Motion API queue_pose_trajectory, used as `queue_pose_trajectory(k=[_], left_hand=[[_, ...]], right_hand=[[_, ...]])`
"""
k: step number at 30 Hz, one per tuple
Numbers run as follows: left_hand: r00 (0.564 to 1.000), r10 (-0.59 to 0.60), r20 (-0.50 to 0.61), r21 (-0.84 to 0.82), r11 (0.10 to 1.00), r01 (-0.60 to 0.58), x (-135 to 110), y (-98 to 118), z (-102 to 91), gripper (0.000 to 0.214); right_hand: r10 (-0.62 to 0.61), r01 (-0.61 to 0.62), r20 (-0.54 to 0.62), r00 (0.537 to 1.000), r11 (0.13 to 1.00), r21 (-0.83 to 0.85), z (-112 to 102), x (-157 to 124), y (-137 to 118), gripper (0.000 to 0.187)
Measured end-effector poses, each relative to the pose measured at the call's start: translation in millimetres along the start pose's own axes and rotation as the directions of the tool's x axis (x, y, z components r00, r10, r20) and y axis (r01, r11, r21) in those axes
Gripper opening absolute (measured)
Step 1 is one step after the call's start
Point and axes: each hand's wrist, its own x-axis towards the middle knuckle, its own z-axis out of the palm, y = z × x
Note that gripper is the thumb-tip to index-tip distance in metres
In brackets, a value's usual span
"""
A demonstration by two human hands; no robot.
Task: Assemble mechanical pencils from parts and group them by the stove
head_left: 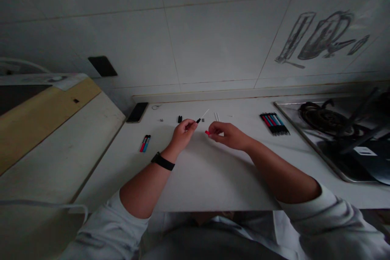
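My left hand is closed in a pinch on a thin white pen refill with a black tip, which points up and to the right above the white counter. My right hand is closed on a small red piece, a little right of the refill's tip. The two hands are close together but apart. Small dark pen parts and thin white refills lie on the counter just beyond my hands.
A red pen and a blue pen lie left of my left hand. A row of several pens lies to the right, beside a gas hob. A dark phone rests by the wall. A wooden-topped unit stands left.
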Motion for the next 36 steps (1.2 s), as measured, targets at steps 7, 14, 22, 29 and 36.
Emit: queue_pose_trajectory(k=[7,14,22,29,36], left_hand=[[0.999,0.047,-0.005,-0.009,0.999,-0.047,0.6,-3.0,0.1,0.014],[0.996,0.089,0.004,0.041,0.995,-0.089,-1.3,-0.9,0.1,0.013],[0.994,0.108,-0.015,0.102,0.989,-0.106,-0.2,-2.1,-0.5,0.011],[0.973,0.231,-0.001,0.249,0.942,-0.224,-2.0,1.3,-2.4,0.011],[0.956,0.284,0.077,0.244,0.924,-0.295,-4.7,5.8,0.0,0.011]], right_hand=[[-0.022,-0.025,-0.465,0.885,0.995,-0.094,-8.6,5.5,21.9,0.021],[-0.075,-0.060,-0.455,0.888,0.960,-0.274,-15.8,2.9,23.7,0.021],[-0.080,-0.077,-0.419,0.905,0.936,-0.344,-19.0,0.5,17.0,0.026],[-0.155,-0.025,-0.274,0.949,0.832,-0.555,-19.1,0.1,18.4,0.024],[-0.177,0.039,-0.169,0.970,0.794,-0.607,-6.6,1.0,23.0,0.024]])
